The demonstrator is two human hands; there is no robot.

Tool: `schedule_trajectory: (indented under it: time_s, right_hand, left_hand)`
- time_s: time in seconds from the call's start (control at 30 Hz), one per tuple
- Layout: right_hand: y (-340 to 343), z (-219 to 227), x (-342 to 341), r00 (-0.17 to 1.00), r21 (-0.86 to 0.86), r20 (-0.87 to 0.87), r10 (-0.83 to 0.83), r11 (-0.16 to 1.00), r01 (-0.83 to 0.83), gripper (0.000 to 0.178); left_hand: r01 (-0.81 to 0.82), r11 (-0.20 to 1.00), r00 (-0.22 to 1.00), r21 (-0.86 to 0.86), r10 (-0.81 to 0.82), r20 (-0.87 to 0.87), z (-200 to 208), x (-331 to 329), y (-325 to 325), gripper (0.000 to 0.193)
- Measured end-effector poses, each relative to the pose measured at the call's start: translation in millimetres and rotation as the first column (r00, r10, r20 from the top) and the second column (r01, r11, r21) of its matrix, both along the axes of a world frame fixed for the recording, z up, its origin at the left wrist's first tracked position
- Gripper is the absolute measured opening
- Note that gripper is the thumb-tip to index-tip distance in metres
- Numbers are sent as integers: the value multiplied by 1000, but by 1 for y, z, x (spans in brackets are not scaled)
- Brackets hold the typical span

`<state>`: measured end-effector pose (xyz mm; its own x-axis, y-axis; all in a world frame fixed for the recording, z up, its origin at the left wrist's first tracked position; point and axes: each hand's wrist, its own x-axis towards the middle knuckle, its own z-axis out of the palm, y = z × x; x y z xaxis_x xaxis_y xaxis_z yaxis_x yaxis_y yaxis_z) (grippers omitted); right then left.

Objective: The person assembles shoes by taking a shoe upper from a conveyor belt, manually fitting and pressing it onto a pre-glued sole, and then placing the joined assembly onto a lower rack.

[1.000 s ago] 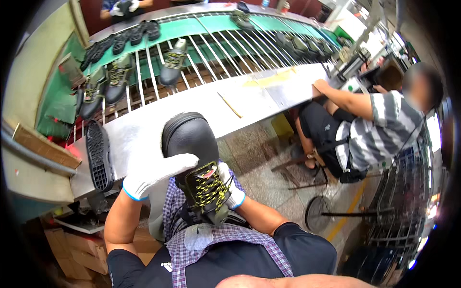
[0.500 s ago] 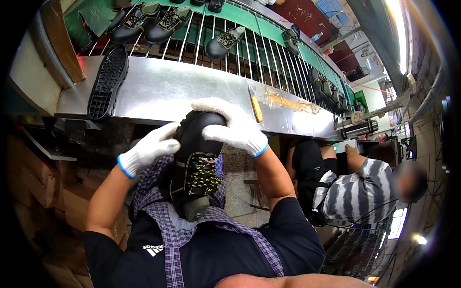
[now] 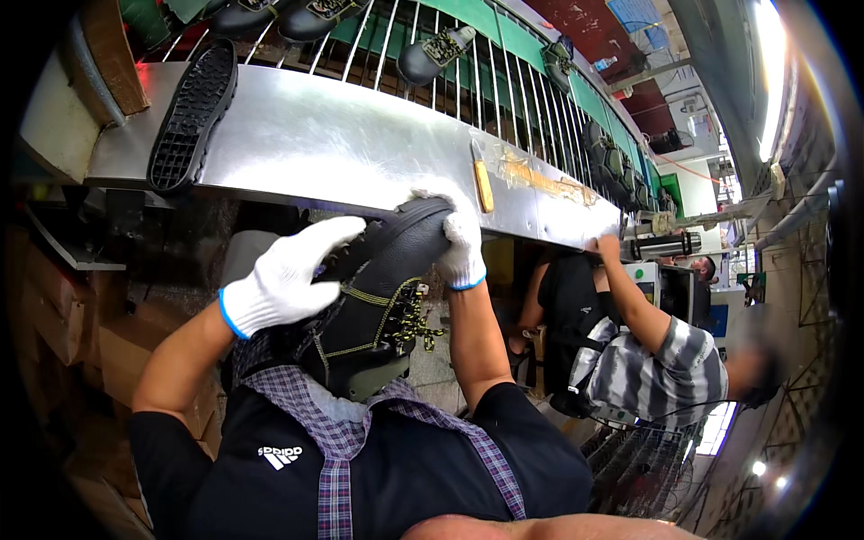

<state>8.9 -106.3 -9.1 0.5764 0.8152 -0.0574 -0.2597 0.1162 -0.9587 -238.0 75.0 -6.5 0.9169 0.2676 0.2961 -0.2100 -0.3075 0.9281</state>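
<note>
Above the person's lap, a black shoe (image 3: 360, 319) is held in the air, toe pointing away, heel close to the checked apron (image 3: 273, 393), its sole side turned to the left. The right hand (image 3: 461, 241), gloved, is wrapped round the toe; the left hand (image 3: 281, 281), also gloved, has thumb and fingers spread at the knobbly sole edge, though I cannot tell whether it grips. The shoe looks fairly heavy, with a stiff, rounded toe and thick sole, softer around the ankle, and hardly fragile. Its smooth toe may be slippery, so the firm toe and sole edge seem better holds than the loose laces (image 3: 412, 326). Beyond it, a loose sole (image 3: 191, 117) and a knife (image 3: 483, 183) lie on the metal surface (image 3: 297, 117).
</note>
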Motion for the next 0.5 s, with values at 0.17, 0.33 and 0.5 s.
schedule_trajectory:
  time_s: [0.17,0.33,0.5]
  right_hand:
    - [0,23,0,991,76,-46,128,989,-124,88]
    - [6,33,12,977,43,39,210,977,-211,84]
    - [11,34,13,956,-22,220,196,980,-196,84]
  left_hand:
    - [193,836,965,-514,-258,-57,-3,30,31,57]
    - [87,981,994,-174,-96,-47,16,-3,-2,72]
    - [4,992,998,-127,-13,-66,25,-10,-13,80]
